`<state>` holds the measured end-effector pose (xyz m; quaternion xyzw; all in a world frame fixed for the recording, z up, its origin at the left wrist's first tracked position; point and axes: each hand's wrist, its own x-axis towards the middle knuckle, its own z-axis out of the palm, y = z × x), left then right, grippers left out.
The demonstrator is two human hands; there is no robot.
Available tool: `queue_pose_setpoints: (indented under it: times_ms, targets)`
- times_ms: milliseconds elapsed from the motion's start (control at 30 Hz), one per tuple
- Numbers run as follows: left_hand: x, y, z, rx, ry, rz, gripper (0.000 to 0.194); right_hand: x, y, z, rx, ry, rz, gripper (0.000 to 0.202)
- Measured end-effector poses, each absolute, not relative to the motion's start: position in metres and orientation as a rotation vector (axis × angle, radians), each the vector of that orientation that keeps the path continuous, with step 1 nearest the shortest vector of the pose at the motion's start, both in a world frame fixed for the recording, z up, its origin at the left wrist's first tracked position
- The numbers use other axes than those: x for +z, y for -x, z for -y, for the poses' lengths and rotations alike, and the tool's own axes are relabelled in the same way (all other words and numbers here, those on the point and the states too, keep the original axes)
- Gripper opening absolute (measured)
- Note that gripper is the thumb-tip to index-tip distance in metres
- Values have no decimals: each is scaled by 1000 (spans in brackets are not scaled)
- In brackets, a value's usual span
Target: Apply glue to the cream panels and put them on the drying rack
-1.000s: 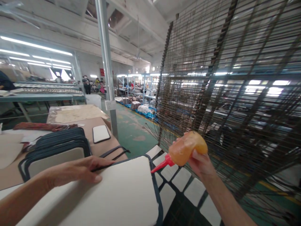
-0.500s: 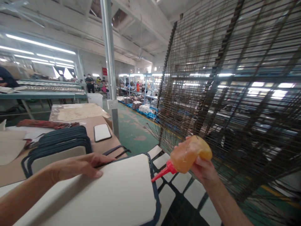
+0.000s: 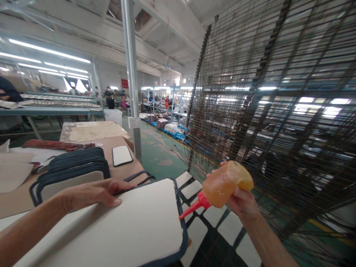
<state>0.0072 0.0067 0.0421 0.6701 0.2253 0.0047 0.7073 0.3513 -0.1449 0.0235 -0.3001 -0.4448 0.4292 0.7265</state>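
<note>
A large white panel [image 3: 133, 226] with a dark blue rim fills the lower left. My left hand [image 3: 94, 194] grips its far edge, thumb on the white face and fingers hidden behind. In my right hand [image 3: 241, 200] is a yellow-orange squeeze bottle [image 3: 222, 185], tilted down to the left. The tip of its red nozzle [image 3: 194, 206] touches the panel's right edge, where the white face meets the rim. Wet-looking traces show along the rim near the upper right corner.
Dark-rimmed panels [image 3: 76, 167] stand stacked on the brown table [image 3: 122, 142], beside a small white panel [image 3: 121, 155]. A metal post [image 3: 132, 74] rises behind it. Wire racks [image 3: 236, 104] fill the right. White pieces [image 3: 214, 215] lie below the bottle. People stand far off.
The nozzle tip has slid slightly down the panel's right edge, toward me. The bottle stays in my right hand, and my left hand keeps its grip.
</note>
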Motion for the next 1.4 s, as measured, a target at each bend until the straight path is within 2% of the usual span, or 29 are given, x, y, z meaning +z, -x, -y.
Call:
queue_pose_setpoints:
  times_ms: [800,967,1133,1400]
  targets:
    - [39,1,-4,55,-1434,-484,63,28,-343,155,895,729,965,69]
    - [31,5,-10,89,-1421,-505,62,19,-345,158,801,718,924,61]
    - [21,10,-13,127,-1402,-491,62,7,-342,160,760,721,903,69]
    - [-6,13,-21,178,-1327,-502,63,-10,-331,173,629,697,824,70]
